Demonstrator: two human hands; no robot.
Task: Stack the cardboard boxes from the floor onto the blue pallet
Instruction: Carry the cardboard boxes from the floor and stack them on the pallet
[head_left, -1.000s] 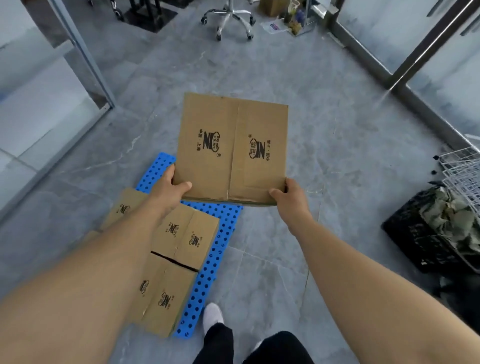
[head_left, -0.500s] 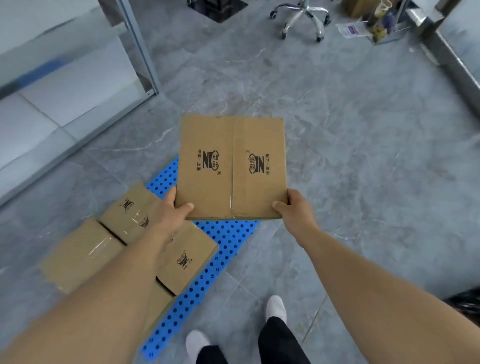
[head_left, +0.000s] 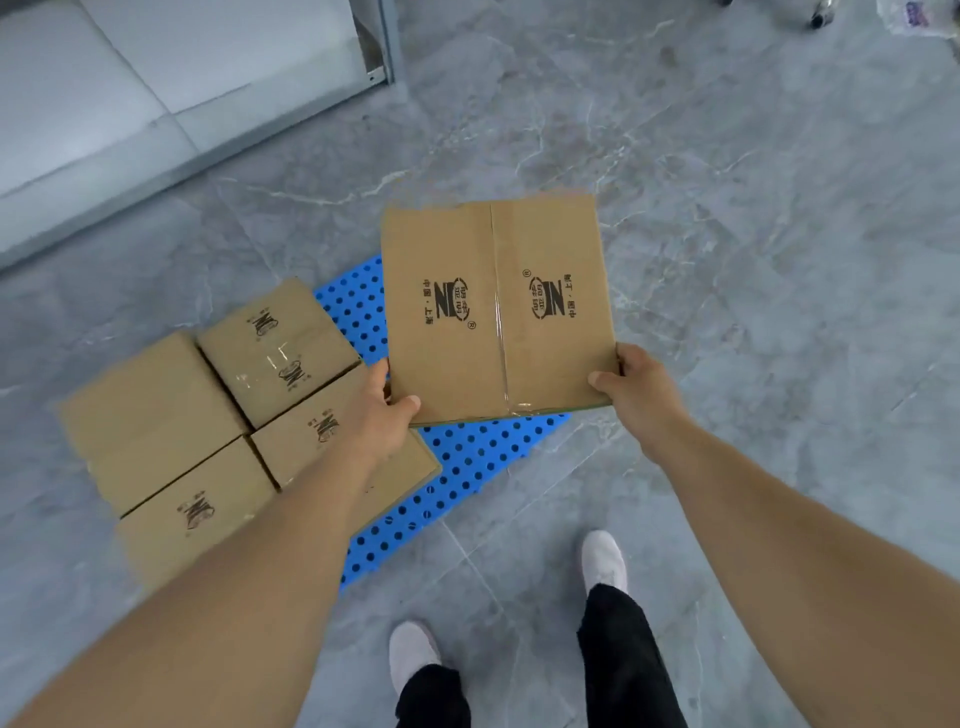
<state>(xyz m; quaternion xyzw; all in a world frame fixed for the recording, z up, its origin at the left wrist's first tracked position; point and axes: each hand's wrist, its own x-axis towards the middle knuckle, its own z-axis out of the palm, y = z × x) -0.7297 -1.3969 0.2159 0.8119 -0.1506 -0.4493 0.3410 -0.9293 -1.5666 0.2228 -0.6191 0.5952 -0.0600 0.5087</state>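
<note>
You hold a tan cardboard box (head_left: 498, 306) with two black logo prints and clear tape down its seam. The pallet (head_left: 467, 462) is bright blue, dotted with dark round holes. Stacked boxes (head_left: 234, 415) are the same tan with black logos. The floor (head_left: 753, 260) is grey marble with white veins. Your shoes (head_left: 602, 561) are white, trousers (head_left: 623, 665) black.

This looks like an office or a small storage area. The floor (head_left: 727, 234) is of grey marble-like tiles, a glass partition (head_left: 156, 78) with a metal frame stands far left, and a chair caster (head_left: 816, 21) shows far right.
</note>
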